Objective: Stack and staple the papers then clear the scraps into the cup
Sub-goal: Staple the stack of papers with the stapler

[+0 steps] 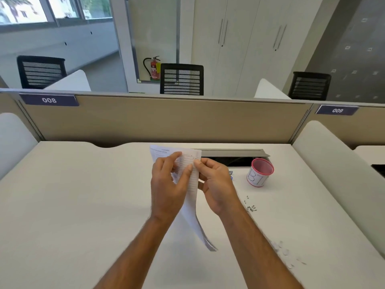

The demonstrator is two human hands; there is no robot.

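Both hands hold a thin stack of printed white papers (192, 184) upright above the middle of the white desk (83, 205). My left hand (168, 184) grips the stack from the left, thumb on the front sheet. My right hand (214, 182) pinches its right edge near the top. The lower ends of the sheets fan apart near the desk. A cup (260, 172) with a red rim and a white label stands to the right. Small metal staples (251, 207) lie in front of the cup, and pale paper scraps (285, 253) lie at the near right. A stapler is mostly hidden behind my right hand.
An open cable slot (231, 159) runs along the back of the desk behind the papers. A beige partition (166, 119) closes the far side, and white dividers (333, 163) flank the desk. Black office chairs (181, 79) stand beyond the partition.
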